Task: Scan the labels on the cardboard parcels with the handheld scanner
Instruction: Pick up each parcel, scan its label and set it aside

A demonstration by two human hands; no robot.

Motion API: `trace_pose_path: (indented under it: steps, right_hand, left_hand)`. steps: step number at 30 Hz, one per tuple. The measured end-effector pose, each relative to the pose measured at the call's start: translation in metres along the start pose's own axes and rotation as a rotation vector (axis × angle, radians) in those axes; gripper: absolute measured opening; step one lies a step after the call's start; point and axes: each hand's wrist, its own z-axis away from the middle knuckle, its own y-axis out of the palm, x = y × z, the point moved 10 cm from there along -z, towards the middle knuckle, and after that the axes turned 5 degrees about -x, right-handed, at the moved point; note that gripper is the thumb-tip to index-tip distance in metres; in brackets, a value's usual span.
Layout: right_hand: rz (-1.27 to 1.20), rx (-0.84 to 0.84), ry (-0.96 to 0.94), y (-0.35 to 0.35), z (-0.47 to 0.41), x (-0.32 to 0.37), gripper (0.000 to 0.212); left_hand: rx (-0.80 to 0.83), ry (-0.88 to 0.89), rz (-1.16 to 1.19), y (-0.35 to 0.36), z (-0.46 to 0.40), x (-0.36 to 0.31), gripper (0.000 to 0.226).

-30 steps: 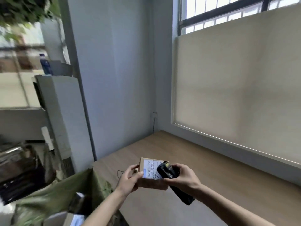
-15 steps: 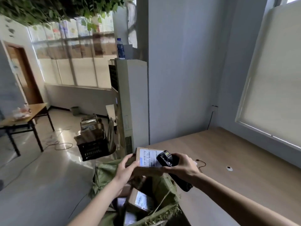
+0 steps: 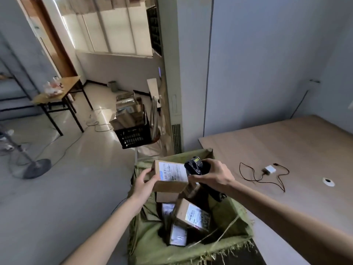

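Landmark green sack (image 3: 145,243), open mouth, left of the worktop (image 3: 286,142). Left hand (image 3: 142,182) above sack's left rim, fingers curled on left end of cardboard parcel (image 3: 168,185), held over the sack, white label (image 3: 172,172) up. Right hand (image 3: 214,174) above sack's far-right side, fingers wrapped round black handheld scanner (image 3: 196,166), scanner head at label's right edge. More labelled parcels (image 3: 193,215) inside sack. Right of sack on worktop: white charger (image 3: 269,169) with black cable
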Motion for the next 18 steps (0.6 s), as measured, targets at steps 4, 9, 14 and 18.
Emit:
trace_pose_path:
  steps: [4, 9, 14, 18]
  right_hand:
    - [-0.006, 0.051, 0.025, 0.029, -0.035, -0.017, 0.066]
    - [0.050, 0.089, 0.056, 0.048, -0.056, -0.033, 0.059]
    - [0.093, 0.032, 0.079, 0.033, -0.064, -0.030, 0.061]
    - [0.098, -0.069, 0.123, -0.003, -0.045, -0.027, 0.059]
  left_hand:
    - [-0.026, -0.130, -0.083, 0.005, -0.032, 0.033, 0.066]
    - [-0.012, -0.170, -0.286, 0.006, -0.059, 0.053, 0.072]
    - [0.028, -0.008, -0.363, 0.007, -0.080, 0.019, 0.056]
    - [0.094, 0.160, -0.337, 0.022, -0.083, -0.026, 0.046]
